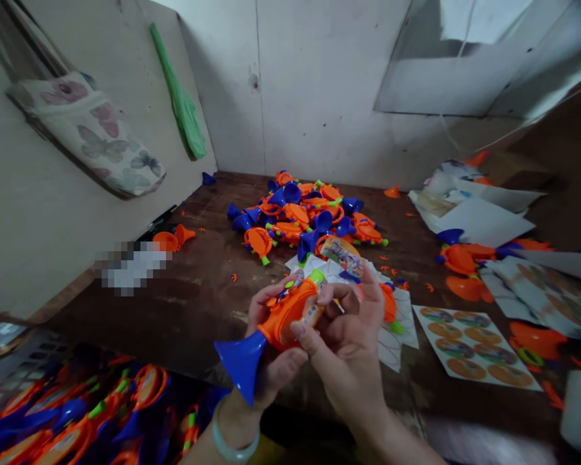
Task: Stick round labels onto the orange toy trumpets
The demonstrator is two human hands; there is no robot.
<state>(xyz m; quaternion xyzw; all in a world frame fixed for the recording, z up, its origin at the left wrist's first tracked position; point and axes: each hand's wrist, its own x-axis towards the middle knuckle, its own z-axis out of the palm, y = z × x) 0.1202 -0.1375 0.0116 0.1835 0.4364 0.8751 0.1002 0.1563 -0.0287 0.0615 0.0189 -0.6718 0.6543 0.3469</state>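
Observation:
A toy trumpet (284,318) with an orange body, blue bell and green mouthpiece lies tilted in my left hand (271,374), whose fingers wrap round it from behind and below. My right hand (351,342) pinches a small round sticker (312,315) between thumb and fingertips, against the round face of the trumpet's body. By the raised fingers of that hand a second printed sticker (343,256) shows; whether it clings to them is unclear. Beneath the hands, white backing sheets (392,349) are spread on the dark table (184,316).
A heap of similar trumpets (295,213) rests farther back. At right lie a sheet of round stickers (477,345), more papers (479,219) and loose orange parts (537,339). A crate (33,365) of trumpets stands lower left. A butterfly-print bag (101,139) hangs at left.

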